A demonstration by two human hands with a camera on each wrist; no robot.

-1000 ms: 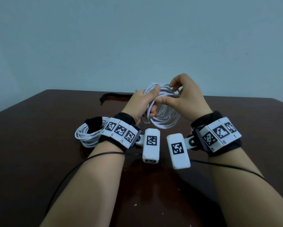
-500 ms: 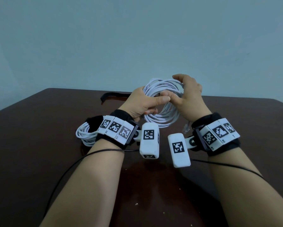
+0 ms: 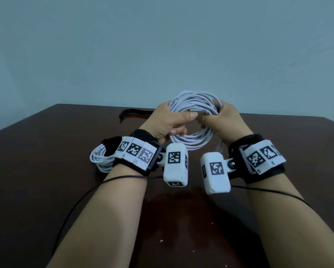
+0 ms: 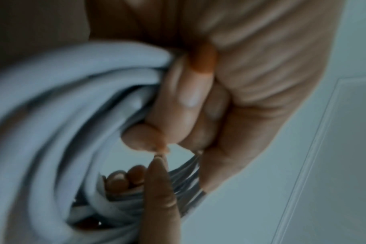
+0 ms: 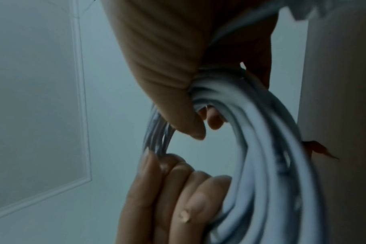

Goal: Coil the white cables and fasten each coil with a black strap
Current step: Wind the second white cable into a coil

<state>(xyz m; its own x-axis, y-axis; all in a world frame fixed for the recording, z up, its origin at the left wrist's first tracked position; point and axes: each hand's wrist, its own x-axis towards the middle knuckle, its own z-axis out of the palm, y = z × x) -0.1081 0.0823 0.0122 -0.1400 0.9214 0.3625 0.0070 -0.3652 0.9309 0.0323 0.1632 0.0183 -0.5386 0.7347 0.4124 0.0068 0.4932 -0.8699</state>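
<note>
A round coil of white cable (image 3: pixel 195 105) is held up above the brown table (image 3: pixel 46 171), between both hands. My left hand (image 3: pixel 168 122) grips its left side, thumb across the front; the curled fingers show in the left wrist view around the cable strands (image 4: pixel 59 102). My right hand (image 3: pixel 222 118) grips the right side, thumb and fingers closed round the bundle (image 5: pixel 251 132). A clear plug end (image 3: pixel 220 147) dangles below the coil. A loose black strap (image 3: pixel 131 114) lies flat at the table's far edge. A second white coil (image 3: pixel 101 158) with a black strap (image 3: pixel 110 143) round it lies left of my left wrist.
Thin black leads (image 3: pixel 81 198) run from both wrist cameras across the table toward me. The far table edge meets a pale blue wall (image 3: pixel 162 45). A few white crumbs (image 3: pixel 161 241) lie near the front.
The coil has risen and been turned more face-on. My right hand has shifted from the top of the coil to its right side; the left hand keeps its grip.
</note>
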